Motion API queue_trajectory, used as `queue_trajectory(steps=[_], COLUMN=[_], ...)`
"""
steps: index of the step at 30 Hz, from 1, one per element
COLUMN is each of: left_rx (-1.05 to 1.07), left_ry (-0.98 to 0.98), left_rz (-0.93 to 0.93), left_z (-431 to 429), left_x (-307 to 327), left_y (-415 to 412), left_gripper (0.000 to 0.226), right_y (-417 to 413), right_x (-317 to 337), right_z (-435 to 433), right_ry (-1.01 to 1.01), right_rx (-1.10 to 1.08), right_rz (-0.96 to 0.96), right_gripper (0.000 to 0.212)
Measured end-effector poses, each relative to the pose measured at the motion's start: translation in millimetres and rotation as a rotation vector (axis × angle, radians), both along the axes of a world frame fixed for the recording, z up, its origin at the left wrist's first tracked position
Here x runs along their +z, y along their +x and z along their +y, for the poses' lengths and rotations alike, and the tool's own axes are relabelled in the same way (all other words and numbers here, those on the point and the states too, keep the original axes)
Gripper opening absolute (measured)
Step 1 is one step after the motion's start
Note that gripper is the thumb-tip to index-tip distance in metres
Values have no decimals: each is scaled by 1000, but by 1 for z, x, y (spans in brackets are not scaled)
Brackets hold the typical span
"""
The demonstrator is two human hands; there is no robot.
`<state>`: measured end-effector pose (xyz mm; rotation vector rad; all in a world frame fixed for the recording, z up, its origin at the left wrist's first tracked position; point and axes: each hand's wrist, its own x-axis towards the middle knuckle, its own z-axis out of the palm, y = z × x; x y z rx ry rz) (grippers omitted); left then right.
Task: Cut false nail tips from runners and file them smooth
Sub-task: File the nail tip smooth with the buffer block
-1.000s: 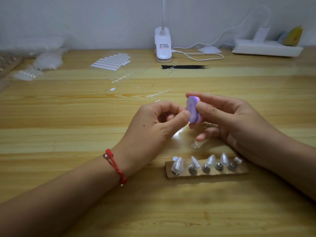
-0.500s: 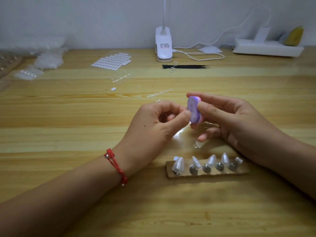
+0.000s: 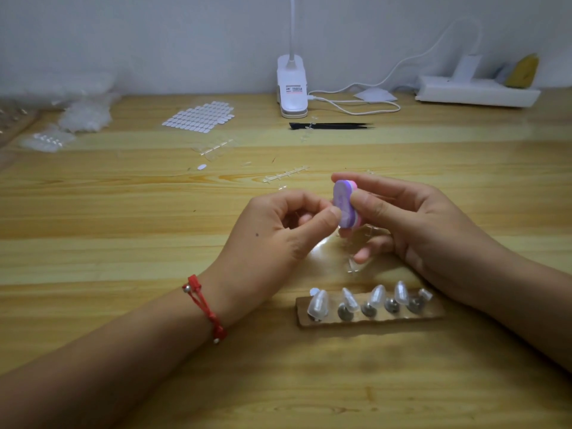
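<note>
My right hand grips a small purple and pink filing block between thumb and fingers, upright above the table's middle. My left hand pinches a small clear nail tip between thumb and forefinger and holds it against the block's purple face; the tip itself is almost hidden by my fingertips. Just in front of my hands lies a brown holder strip with several clear nail tips standing on metal studs. An empty clear runner lies beyond my hands.
A white clip lamp with its cable stands at the back. Black tweezers lie in front of it. A sheet of white oval stickers and bags of clear tips sit at the back left. A white power strip is back right.
Both hands stay in nearly the same place. The block and the pinched tip shift only slightly against each other.
</note>
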<state>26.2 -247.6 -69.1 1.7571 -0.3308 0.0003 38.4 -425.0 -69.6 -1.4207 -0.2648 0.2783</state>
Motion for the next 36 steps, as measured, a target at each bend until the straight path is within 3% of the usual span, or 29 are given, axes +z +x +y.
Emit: queue_trajectory(steps=[19, 36], left_rx=[25, -63], left_ry=[-36, 7], left_rz=[37, 99], left_z=[2, 5], left_x=[5, 9], left_y=[1, 5], left_gripper=[13, 8], right_y=[0, 0], right_x=[3, 4], right_z=[-2, 0], right_ry=[-5, 23], right_rx=[89, 38], right_rz=[31, 38], right_gripper=[34, 27])
